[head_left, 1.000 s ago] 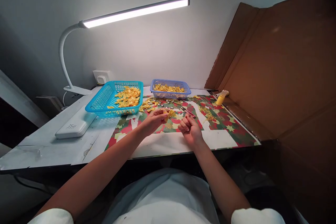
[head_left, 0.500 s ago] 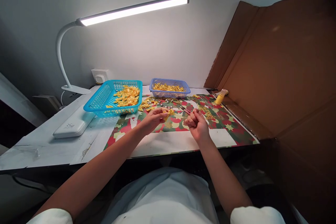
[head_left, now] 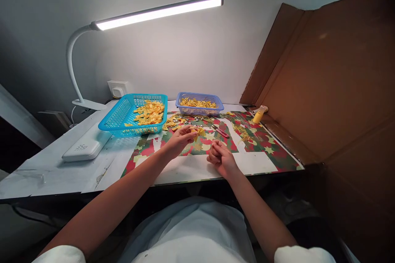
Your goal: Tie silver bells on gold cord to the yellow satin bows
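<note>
Between the thumb and fingers of my left hand [head_left: 182, 139] is a yellow ribbon bow [head_left: 200, 132], held above the patterned sheet. My right hand [head_left: 221, 157] is closed in a pinch to the right of the bow and lower; what it pinches is too small to make out. Pink-handled snips [head_left: 221, 131] lie on the sheet beyond my right hand. Loose yellow bows [head_left: 173, 122] and small silver bells [head_left: 197, 125] lie behind my left hand. Thin gold strands [head_left: 243, 133] are heaped to the right of the snips.
A blue basket [head_left: 111, 125] of yellow bows stands at the left, a purple basket [head_left: 200, 111] of gold pieces at the back. A yellow bottle [head_left: 258, 115] stands near the cardboard [head_left: 333, 70]. A white power bank [head_left: 83, 146] and a lamp [head_left: 88, 104] are farther left.
My right hand has moved left and toward me, uncovering the handle of the pink snips. My left hand stays nearly in place, still holding the yellow bow.
</note>
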Motion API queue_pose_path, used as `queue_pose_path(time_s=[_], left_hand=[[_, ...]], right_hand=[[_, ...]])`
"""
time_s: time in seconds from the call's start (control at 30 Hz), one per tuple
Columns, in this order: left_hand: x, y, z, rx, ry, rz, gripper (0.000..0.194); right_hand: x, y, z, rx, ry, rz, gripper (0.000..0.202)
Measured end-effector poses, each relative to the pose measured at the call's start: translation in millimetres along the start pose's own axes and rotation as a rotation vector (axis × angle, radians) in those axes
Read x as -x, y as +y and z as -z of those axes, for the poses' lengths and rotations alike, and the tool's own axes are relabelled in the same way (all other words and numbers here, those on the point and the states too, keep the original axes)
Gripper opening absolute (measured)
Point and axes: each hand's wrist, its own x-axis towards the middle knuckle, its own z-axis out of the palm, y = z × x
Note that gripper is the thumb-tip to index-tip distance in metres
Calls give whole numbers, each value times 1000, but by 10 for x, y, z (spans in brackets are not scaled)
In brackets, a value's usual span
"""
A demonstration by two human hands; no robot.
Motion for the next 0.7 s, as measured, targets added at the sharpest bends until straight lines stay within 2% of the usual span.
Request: queue_pose_path(time_s=[0.1, 0.2, 0.33, 0.43, 0.6, 0.7], left_hand=[[9, -5, 12, -140, 8, -92, 30], [29, 4, 8, -308, -12, -235, 29], [69, -2, -19, -576, -21, -395, 23], [97, -24, -38, -734, -62, -491, 18], [115, -65, -38, -888, -55, -576, 13], [113, -87, -20, -890, -45, -576, 12]], right_hand=[[92, 30, -12, -2, -32, -101, 32], [256, -47, -80, -17, -19, -90, 29], [463, -182, -236, 9, 12, 139, 24], [532, -194, -343, 74, 30, 310, 24], [532, -118, -432, 128, -36, 412, 28], [541, -116, -431, 102, -91, 430, 27]])
